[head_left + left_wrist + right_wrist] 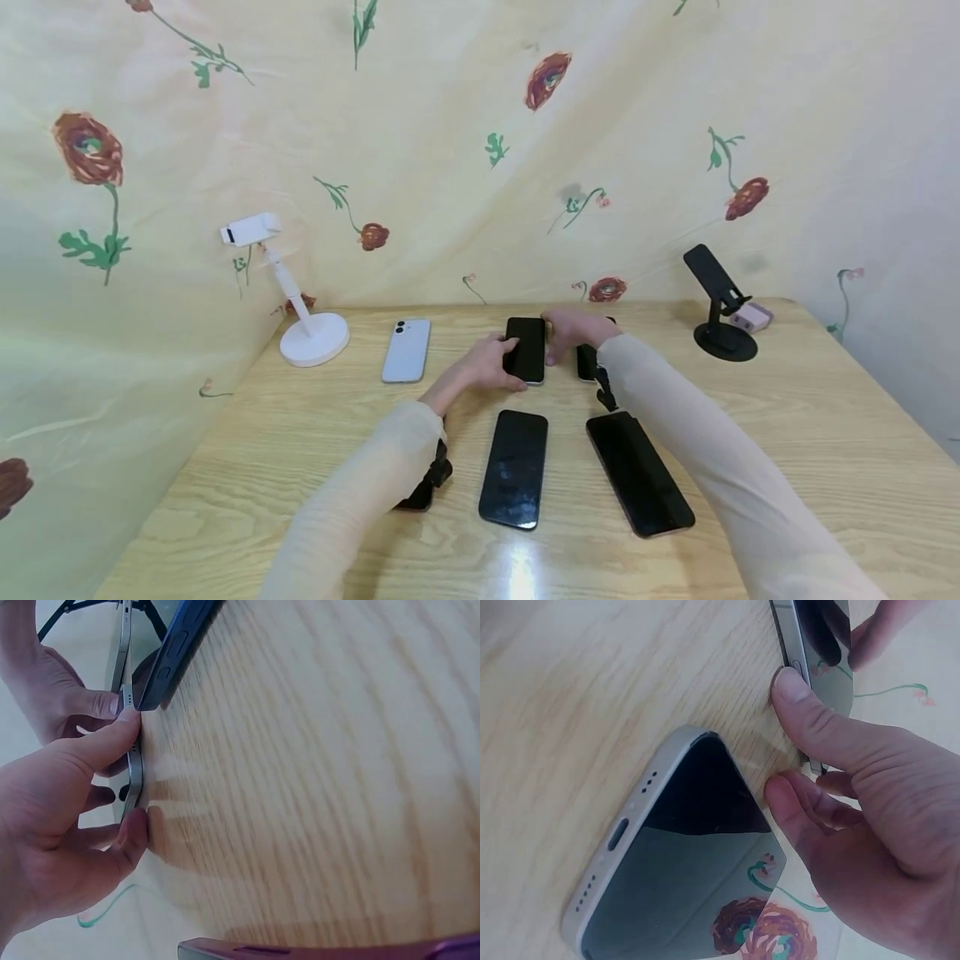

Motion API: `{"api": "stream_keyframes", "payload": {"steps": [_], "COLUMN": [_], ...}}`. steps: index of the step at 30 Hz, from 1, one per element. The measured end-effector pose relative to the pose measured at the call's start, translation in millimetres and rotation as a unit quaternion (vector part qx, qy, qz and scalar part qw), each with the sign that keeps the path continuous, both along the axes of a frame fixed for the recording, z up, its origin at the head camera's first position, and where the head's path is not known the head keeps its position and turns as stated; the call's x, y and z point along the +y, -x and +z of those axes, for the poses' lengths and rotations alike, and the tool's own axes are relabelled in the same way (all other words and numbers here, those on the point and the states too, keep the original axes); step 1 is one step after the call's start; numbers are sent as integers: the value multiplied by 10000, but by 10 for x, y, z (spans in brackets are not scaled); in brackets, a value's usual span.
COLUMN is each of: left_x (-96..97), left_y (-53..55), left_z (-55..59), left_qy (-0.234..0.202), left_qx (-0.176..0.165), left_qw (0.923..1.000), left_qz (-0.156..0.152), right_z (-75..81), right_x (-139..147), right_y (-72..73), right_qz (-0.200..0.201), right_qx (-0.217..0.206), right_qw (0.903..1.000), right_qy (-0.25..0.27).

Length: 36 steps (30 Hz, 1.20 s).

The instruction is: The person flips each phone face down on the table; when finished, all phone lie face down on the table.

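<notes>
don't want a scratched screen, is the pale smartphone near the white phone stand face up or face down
Face down: in the head view, the pale smartphone shows its back, with camera lenses at one corner.

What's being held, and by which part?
The middle back-row phone, by its side edges: left hand at its left, right hand at its right.

From head: looking forward and down across tabletop. From wrists: low, close, rolled sideways, sharing the rear-middle black-screened phone.
</notes>
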<state>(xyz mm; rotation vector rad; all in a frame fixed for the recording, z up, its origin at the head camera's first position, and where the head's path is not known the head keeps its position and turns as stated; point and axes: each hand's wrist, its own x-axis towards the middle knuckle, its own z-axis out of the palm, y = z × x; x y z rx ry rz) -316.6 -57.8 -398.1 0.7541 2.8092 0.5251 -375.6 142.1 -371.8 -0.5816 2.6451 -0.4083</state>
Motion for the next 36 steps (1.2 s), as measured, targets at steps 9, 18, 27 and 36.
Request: {"api": "stream_keyframes", "payload": {"steps": [9, 18, 27, 36], "left_x": [7, 33, 20, -5], "left_y": [31, 23, 17, 53], "left_z": [-2, -12, -31, -31], "left_qy": [29, 61, 126, 73], "left_qx": [173, 104, 97, -9], "left_qw": [9998, 9999, 9996, 9998], "left_qz": [-90, -115, -225, -171], "right_z": [8, -70, -165, -118], "right_x": [-1, 19, 73, 81], "right_y": [42, 99, 161, 178], "right_qz": [-102, 28, 248, 214], "right_qx": [-15, 275, 280, 171], "right_qw": [9999, 9996, 9988, 9982], "right_qy": [-138, -28, 322, 537]}}
